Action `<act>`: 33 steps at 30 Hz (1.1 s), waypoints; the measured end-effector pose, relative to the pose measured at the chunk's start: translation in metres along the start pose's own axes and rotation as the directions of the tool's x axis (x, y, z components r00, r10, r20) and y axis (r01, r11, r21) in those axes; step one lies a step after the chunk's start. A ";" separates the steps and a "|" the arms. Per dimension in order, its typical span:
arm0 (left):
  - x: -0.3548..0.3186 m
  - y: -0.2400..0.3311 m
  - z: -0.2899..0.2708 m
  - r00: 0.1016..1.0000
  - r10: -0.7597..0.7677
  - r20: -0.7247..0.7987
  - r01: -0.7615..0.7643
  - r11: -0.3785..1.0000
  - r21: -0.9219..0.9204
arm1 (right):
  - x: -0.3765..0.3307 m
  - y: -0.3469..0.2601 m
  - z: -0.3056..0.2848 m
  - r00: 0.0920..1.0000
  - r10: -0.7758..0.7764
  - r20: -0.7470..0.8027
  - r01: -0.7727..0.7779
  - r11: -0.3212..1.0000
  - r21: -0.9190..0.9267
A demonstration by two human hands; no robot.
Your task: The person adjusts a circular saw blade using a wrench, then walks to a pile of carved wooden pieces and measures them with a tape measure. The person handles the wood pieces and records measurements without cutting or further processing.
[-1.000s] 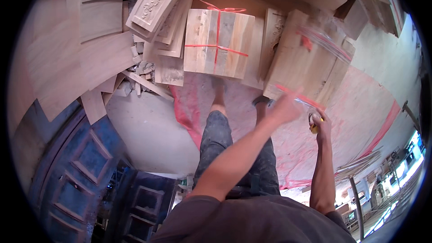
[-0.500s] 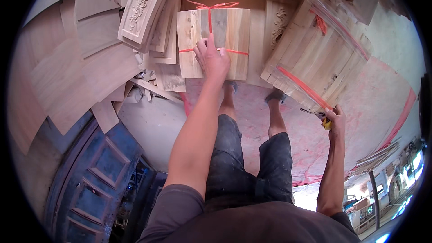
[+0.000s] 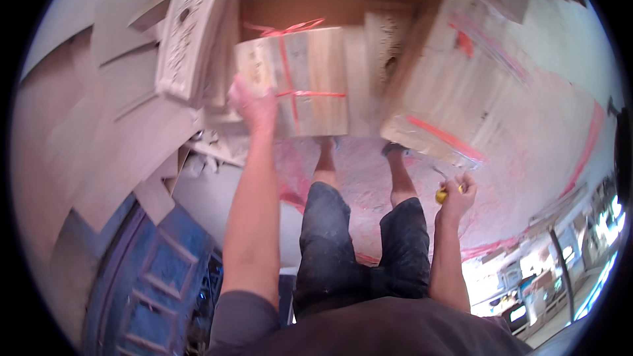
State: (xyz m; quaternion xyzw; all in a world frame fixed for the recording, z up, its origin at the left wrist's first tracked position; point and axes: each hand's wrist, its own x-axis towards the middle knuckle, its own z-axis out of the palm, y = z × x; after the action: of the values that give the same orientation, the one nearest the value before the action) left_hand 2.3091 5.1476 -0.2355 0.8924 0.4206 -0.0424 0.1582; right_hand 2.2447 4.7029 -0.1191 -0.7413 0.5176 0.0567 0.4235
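Note:
A squarish bundle of wooden boards (image 3: 326,59), tied crosswise with red string (image 3: 285,59), stands slightly tilted in front of my feet. My left hand (image 3: 257,109) is at the bundle's left edge, its fingers closed round that side, though motion blurs them. Lower right, my right hand (image 3: 459,199) is closed on a small yellow tape measure (image 3: 441,195), with a thin dark strip sticking out beside it. This hand is just below the corner of a larger stack of boards (image 3: 442,79) bound with red and clear strapping, and apart from it.
Carved wooden panels (image 3: 188,33) lean left of the bundle, and another carved panel (image 3: 389,46) stands behind it. Thin wood sheets (image 3: 86,125) cover the left side. A blue panelled door (image 3: 158,270) is lower left. Scraps (image 3: 211,148) lie on the pink-stained floor (image 3: 514,151).
My left hand has moved from the middle of the red string to the bundle's left edge, and the bundle has tilted. My right hand has moved left with the tape measure, away from the larger stack.

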 end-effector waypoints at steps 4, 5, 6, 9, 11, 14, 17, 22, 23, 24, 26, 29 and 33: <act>0.015 -0.025 -0.003 0.881 -0.251 0.401 0.439 0.750 -0.494 | 0.025 -0.072 0.002 0.914 -0.388 0.117 0.401 0.907 -0.124; 0.022 -0.020 -0.005 0.894 -0.211 0.396 0.394 0.792 -0.467 | 0.006 -0.098 0.010 0.872 -0.407 0.270 0.444 0.892 -0.089; 0.024 -0.016 -0.012 0.901 -0.180 0.394 0.355 0.829 -0.433 | -0.016 -0.120 0.020 0.806 -0.415 0.422 0.479 0.876 -0.053; 0.025 -0.016 -0.023 0.879 -0.143 0.455 0.339 0.858 -0.386 | -0.088 -0.139 0.089 0.640 -0.135 0.756 0.248 0.968 -0.037; 0.028 -0.021 -0.024 0.864 -0.132 0.487 0.345 0.859 -0.379 | -0.103 -0.110 0.155 0.599 -0.219 0.770 0.422 0.904 -0.072; 0.024 -0.037 -0.023 0.813 -0.160 0.560 0.435 0.806 -0.401 | -0.082 -0.061 0.247 0.696 -0.389 0.603 0.606 0.769 -0.203; 0.017 -0.044 -0.029 0.781 -0.178 0.599 0.530 0.698 -0.482 | -0.079 -0.096 0.268 0.615 -0.010 0.789 0.267 0.943 -0.197; 0.009 -0.027 -0.027 0.826 -0.183 0.533 0.488 0.707 -0.513 | -0.076 -0.071 0.282 0.725 -0.092 0.683 0.375 0.884 -0.279; 0.007 -0.032 -0.022 0.837 -0.178 0.518 0.475 0.707 -0.524 | -0.077 -0.072 0.282 0.733 -0.114 0.671 0.407 0.864 -0.298; 0.002 -0.054 -0.016 0.841 -0.214 0.497 0.483 0.710 -0.512 | -0.089 -0.077 0.279 0.710 -0.095 0.698 0.428 0.845 -0.320; -0.009 -0.080 -0.016 0.805 -0.245 0.540 0.561 0.609 -0.561 | -0.113 -0.087 0.262 0.697 -0.089 0.711 0.495 0.777 -0.388; -0.039 -0.069 -0.053 0.720 -0.221 0.658 0.687 0.364 -0.629 | -0.130 -0.085 0.225 0.666 -0.181 0.724 0.562 0.759 -0.327; -0.084 -0.034 -0.123 0.807 -0.255 0.533 0.585 0.468 -0.662 | -0.158 -0.115 0.148 0.658 -0.257 0.707 0.557 0.799 -0.228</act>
State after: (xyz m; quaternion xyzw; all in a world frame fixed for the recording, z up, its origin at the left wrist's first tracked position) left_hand 2.2224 5.1453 -0.1095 0.5623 0.5661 -0.0495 0.6007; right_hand 2.3188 4.9297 -0.0649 -0.8474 0.1292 0.3201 0.4035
